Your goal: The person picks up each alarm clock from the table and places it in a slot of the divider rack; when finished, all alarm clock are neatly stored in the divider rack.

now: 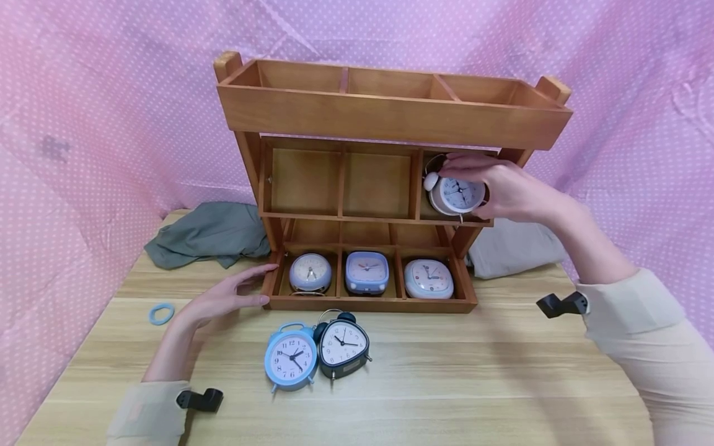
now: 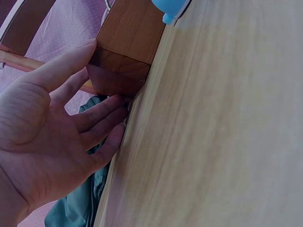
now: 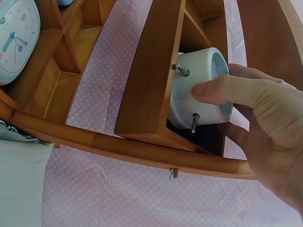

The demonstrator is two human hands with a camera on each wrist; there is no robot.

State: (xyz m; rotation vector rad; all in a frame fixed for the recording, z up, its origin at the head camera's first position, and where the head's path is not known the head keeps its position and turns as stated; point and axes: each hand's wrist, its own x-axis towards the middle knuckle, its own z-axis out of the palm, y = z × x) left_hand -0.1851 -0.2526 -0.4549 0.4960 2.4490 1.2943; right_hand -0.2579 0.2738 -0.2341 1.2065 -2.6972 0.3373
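My right hand [image 1: 502, 186] grips a white twin-bell alarm clock [image 1: 458, 196] in the right compartment of the shelf's middle tier. In the right wrist view the thumb presses the clock's white body [image 3: 196, 90], and its metal feet stick out toward the tier's front board. My left hand [image 1: 220, 300] touches the lower left corner of the wooden shelf [image 1: 390, 118], its fingers fairly straight. The left wrist view shows those fingers [image 2: 102, 113] against the shelf's end. Just in front of the shelf lie a light blue alarm clock [image 1: 291, 358] and a dark triangular alarm clock [image 1: 343, 347], side by side.
Along the bottom tier sit a round blue clock [image 1: 310, 272], a square blue clock [image 1: 367, 272] and a pale rounded clock [image 1: 429, 279], one per compartment. A green cloth [image 1: 212, 235] lies left, a grey cloth [image 1: 513, 248] right. A blue ring [image 1: 161, 314] rests on the table.
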